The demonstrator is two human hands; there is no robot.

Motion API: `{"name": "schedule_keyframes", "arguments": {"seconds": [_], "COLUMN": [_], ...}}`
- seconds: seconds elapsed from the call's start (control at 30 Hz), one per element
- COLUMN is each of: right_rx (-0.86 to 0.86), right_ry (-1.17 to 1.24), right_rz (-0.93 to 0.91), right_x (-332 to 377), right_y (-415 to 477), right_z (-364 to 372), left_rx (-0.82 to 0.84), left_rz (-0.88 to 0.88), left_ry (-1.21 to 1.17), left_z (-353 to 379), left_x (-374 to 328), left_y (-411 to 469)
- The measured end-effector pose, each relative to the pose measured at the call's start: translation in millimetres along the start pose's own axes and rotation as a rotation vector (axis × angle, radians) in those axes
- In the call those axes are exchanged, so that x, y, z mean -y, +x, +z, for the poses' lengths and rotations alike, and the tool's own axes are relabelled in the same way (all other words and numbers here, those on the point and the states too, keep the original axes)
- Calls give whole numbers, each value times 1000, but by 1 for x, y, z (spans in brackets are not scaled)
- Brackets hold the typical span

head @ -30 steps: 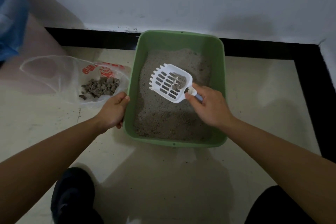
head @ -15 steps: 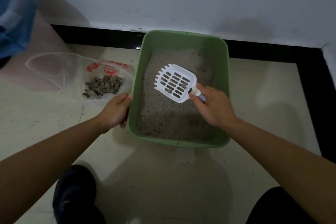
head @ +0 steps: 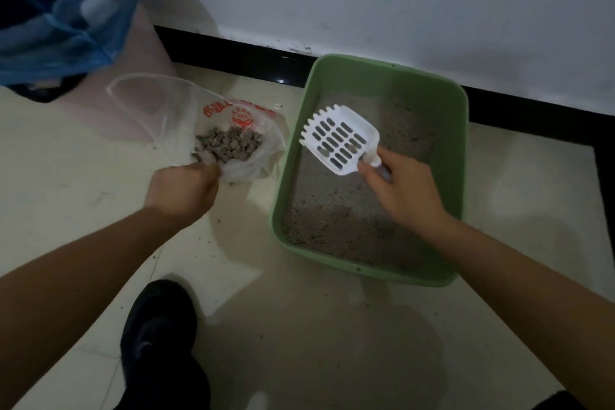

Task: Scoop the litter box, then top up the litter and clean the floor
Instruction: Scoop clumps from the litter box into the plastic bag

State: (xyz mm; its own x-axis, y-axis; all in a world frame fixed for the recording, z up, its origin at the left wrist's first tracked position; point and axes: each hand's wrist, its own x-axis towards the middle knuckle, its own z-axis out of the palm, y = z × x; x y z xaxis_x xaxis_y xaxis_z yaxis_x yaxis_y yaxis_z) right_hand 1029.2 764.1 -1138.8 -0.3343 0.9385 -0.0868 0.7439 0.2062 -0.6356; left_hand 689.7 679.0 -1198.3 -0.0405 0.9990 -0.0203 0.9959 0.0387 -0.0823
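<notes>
A green litter box (head: 461, 156) with grey litter sits on the floor against the wall. My right hand (head: 404, 191) grips the handle of a white slotted scoop (head: 339, 140), held over the box's left side with a couple of small clumps on it. To the left lies a clear plastic bag (head: 159, 110) with red print, holding a pile of grey clumps (head: 229, 145). My left hand (head: 183, 191) is closed on the bag's near edge.
A pink bin (head: 146, 43) lined with a blue bag (head: 76, 13) stands at the back left. A black skirting strip (head: 239, 58) runs along the white wall. Litter grains dot the tiled floor (head: 100, 196). My dark shoe (head: 156, 326) is below.
My left hand left the box's rim and took hold of the bag's edge. The scoop shifted toward the box's left side, with fewer clumps on it. The camera turned left.
</notes>
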Motion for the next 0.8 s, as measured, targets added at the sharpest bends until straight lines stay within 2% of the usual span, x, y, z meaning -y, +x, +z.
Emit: {"name": "schedule_keyframes", "arguments": {"seconds": [0.1, 0.2, 0.27, 0.3, 0.37, 0.5, 0.57, 0.67, 0.73, 0.8], "right_rx": [-35, -100, -29, 17, 47, 15, 18, -140, -163, -113], "right_ry": [-130, -605, -945, -1077, -1202, -1170, -950, -556, -447, -448], "right_rz": [-70, -273, -511, -625, -718, -689, -530, -358, -268, -173], "right_x": [48, 89, 107, 111, 113, 107, 100, 84, 73, 57], "right_y": [37, 62, 65, 63, 60, 63, 64, 66, 65, 60], "right_z": [26, 54, 74, 82, 89, 79, 66, 38, 19, -1], "left_rx": [-34, -57, -66, -76, -91, -101, -110, -149, -124, -59], "left_rz": [106, 131, 119, 113, 109, 80, 76, 15, -30, -63], "left_ry": [3, -7, -20, -31, -55, -98, -121, -233, -370, -534], "left_z": [-4, -6, -5, -3, -2, -2, -5, -14, -20, -24], "left_x": [-7, -13, -14, -14, -14, -9, -10, -21, -34, -50], "left_y": [1, 2, 0, 0, -2, -6, -7, -4, -1, 4]}}
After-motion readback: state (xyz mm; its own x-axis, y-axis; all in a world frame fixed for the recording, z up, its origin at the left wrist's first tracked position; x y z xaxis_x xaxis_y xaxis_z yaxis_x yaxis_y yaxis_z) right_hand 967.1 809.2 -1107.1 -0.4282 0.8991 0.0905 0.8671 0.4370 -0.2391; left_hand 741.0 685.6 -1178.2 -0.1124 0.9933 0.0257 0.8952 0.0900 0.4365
